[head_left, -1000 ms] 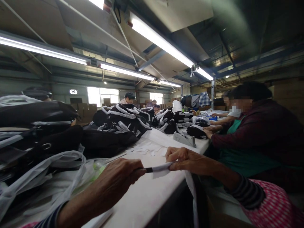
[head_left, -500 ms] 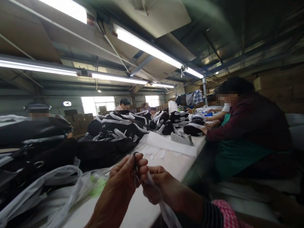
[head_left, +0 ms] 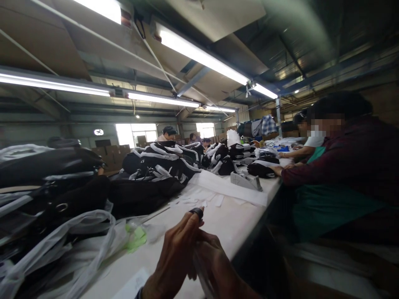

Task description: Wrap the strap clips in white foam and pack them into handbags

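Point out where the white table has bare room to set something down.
The table is bare between the hands, the scattered white slips and the near edge by the co-worker's green apron. It is crowded on the left with black bags and clear plastic bags; farther along lies a grey tool.

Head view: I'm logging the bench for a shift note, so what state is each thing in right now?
Left hand: raised, fingers closed around small scissors.
Small scissors: only the dark loop shows above the fingers.
Right hand: pressed against the left; whether it grips anything cannot be told.
Black bags: heaped on the table.
White table: strewn with paper scraps.
Plastic bags: crumpled, lying loose.
Stapler-like tool: lying flat, untouched.
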Available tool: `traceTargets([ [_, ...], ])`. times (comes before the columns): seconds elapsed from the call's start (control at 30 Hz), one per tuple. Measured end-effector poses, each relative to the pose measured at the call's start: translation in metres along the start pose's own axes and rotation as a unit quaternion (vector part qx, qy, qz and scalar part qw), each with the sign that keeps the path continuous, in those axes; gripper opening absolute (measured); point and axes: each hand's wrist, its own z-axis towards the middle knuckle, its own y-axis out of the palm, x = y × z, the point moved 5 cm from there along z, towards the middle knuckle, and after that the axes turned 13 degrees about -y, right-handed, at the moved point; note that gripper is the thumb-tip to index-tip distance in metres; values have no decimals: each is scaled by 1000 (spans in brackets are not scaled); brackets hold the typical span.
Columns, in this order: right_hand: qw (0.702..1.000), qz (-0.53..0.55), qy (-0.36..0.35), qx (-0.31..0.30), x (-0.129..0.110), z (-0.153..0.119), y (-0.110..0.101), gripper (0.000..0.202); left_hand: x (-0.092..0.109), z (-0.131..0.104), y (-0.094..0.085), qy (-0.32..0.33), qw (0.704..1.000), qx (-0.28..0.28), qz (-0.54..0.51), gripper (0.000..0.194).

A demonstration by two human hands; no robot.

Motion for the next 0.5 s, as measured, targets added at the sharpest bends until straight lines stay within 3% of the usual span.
traceTargets([
  [0.13,995,-23,54,-81,-20,-18,-9,19,2,-15,2,150,977,-79,129,35],
  [0.23,985,-12,141,-103,-15,-30,-18,30,5,-35,-1,244,948,-94,184,43],
  [0.3,970,-34,218,-105,-11,-38,-27,43,7,-50,-2,271,924,-92,253,44],
  [0.37,954,-92,245,-143,-16,-42,-33,52,8,-61,-3,242,912,-120,308,39],
  [0.5,910,-277,208,-228,-43,-39,-45,46,-5,-77,4,56,915,-264,299,28],
])
